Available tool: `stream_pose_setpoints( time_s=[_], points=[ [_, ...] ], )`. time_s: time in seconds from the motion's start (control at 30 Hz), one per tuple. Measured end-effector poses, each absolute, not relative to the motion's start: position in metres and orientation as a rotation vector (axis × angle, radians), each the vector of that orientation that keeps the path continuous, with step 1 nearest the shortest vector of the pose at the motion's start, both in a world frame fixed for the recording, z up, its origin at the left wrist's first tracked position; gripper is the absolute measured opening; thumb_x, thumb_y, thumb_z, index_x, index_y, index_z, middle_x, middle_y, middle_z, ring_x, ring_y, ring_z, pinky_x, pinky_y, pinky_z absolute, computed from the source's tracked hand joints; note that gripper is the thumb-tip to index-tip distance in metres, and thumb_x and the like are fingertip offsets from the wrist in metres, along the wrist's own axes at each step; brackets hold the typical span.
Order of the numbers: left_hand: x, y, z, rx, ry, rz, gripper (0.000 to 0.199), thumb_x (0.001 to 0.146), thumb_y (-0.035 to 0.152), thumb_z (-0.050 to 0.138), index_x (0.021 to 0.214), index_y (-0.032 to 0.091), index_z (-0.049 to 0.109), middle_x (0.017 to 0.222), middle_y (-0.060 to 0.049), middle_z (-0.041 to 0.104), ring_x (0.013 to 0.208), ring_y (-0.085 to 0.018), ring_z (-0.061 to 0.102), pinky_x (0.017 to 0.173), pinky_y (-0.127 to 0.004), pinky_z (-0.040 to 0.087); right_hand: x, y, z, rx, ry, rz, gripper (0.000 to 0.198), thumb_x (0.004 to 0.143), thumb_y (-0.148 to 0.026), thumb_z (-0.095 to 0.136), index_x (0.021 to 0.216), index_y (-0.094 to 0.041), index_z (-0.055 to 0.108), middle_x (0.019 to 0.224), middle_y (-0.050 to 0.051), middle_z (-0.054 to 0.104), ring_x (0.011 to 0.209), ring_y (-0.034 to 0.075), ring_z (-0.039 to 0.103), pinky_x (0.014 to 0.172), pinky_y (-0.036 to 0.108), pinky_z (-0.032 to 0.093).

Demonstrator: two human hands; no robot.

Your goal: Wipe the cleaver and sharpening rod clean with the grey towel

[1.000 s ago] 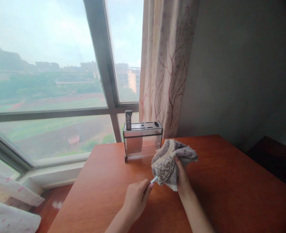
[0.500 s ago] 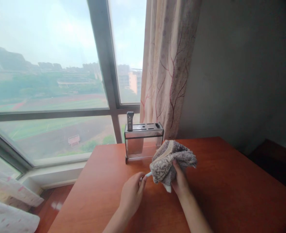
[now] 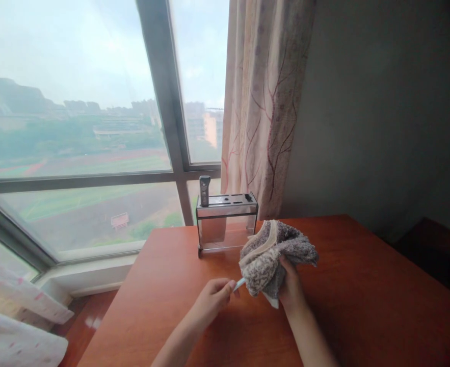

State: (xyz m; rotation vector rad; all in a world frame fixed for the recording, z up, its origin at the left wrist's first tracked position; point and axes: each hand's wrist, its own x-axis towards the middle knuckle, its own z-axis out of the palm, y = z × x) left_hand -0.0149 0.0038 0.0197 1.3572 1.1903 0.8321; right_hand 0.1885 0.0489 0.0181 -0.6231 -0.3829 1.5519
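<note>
My left hand [image 3: 217, 296] pinches the end of a thin pale-blue stick-like thing [image 3: 239, 284] between thumb and fingers. Its other end disappears into a folded grey-and-cream fluffy towel [image 3: 265, 257], so its kind cannot be made out. Wrapped round that towel from below and the right, my right hand [image 3: 291, 285] grips it above the table, thumb on top. A pale corner sticks out under the bundle; the cloth hides the fingers behind it.
A clear-walled knife block [image 3: 227, 229] with a slotted top stands at the table's back edge. One dark handle [image 3: 205, 191] rises from its left slot. The reddish-brown wooden table [image 3: 163, 275] meets a window and a curtain [image 3: 266, 112] behind.
The towel and my right hand have shifted slightly right. My left hand has turned and moved a little right and down, still pinching the pale-blue thing.
</note>
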Motion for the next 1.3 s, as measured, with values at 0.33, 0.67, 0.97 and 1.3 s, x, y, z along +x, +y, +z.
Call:
stream_pose_setpoints(
  time_s=[0.33, 0.67, 0.97, 1.3],
  points=[
    [-0.016, -0.002, 0.021, 1.805, 1.545, 0.933, 0.033, 0.084, 0.048, 0.054, 0.085, 0.017, 0.066, 0.068, 0.0, 0.056, 0.061, -0.014, 0.046, 0.056, -0.023, 0.033, 0.186, 0.054, 0.015, -0.767, -0.47, 1.363, 0.055, 0.059, -0.033, 0.084, 0.11, -0.026, 0.063, 0.103, -0.001, 0.073, 0.096, 0.021, 0.067, 0.081, 0.032, 0.056],
    [-0.022, -0.006, 0.022, 1.955, 1.646, 1.096, 0.03, 0.092, 0.041, 0.045, 0.093, 0.02, 0.066, 0.081, -0.004, 0.066, 0.068, -0.015, 0.057, 0.063, -0.023, 0.041, 0.178, 0.052, 0.02, -0.827, -0.527, 1.247, 0.049, 0.057, -0.03, 0.086, 0.101, -0.022, 0.066, 0.097, 0.001, 0.074, 0.091, 0.02, 0.068, 0.074, 0.027, 0.057],
    [-0.01, -0.001, 0.014, 1.591, 1.359, 0.929, 0.052, 0.09, 0.057, 0.038, 0.064, 0.016, 0.056, 0.053, 0.004, 0.035, 0.053, -0.011, 0.035, 0.051, -0.023, 0.027, 0.186, 0.051, 0.022, -0.727, -0.427, 1.375, 0.051, 0.06, -0.031, 0.084, 0.106, -0.026, 0.064, 0.098, -0.001, 0.073, 0.087, 0.02, 0.069, 0.071, 0.029, 0.057],
    [-0.012, -0.007, 0.023, 1.975, 1.66, 0.735, 0.037, 0.093, 0.046, 0.038, 0.07, 0.02, 0.052, 0.062, 0.001, 0.051, 0.059, -0.014, 0.048, 0.056, -0.024, 0.028, 0.194, 0.057, 0.023, -0.639, -0.319, 1.472, 0.046, 0.068, -0.041, 0.076, 0.11, -0.026, 0.063, 0.098, -0.002, 0.074, 0.093, 0.021, 0.068, 0.082, 0.034, 0.056]
  ],
)
